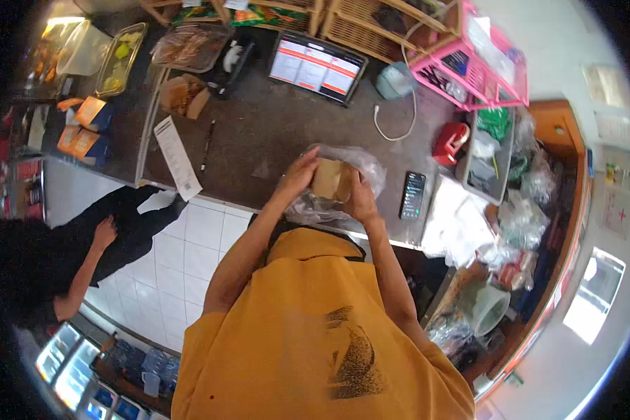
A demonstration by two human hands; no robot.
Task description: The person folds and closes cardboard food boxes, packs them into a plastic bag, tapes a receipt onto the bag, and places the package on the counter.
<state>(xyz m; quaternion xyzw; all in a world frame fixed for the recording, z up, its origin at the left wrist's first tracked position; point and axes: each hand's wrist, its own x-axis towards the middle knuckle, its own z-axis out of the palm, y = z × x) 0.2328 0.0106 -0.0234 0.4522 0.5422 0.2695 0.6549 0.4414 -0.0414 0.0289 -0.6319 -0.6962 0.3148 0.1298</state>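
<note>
Tablet [317,68] lit, phone [412,195] face-up, pen [208,145] beside receipt [177,158].

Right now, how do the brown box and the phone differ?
The brown box is between the left hand and right hand; the phone lies untouched on the counter. The box is pale brown; the phone is dark with a lit screen. Both are near the counter's front edge.

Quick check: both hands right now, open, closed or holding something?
Left hand: holding the brown package by its left side.
Right hand: holding the same package by its right side.
</note>
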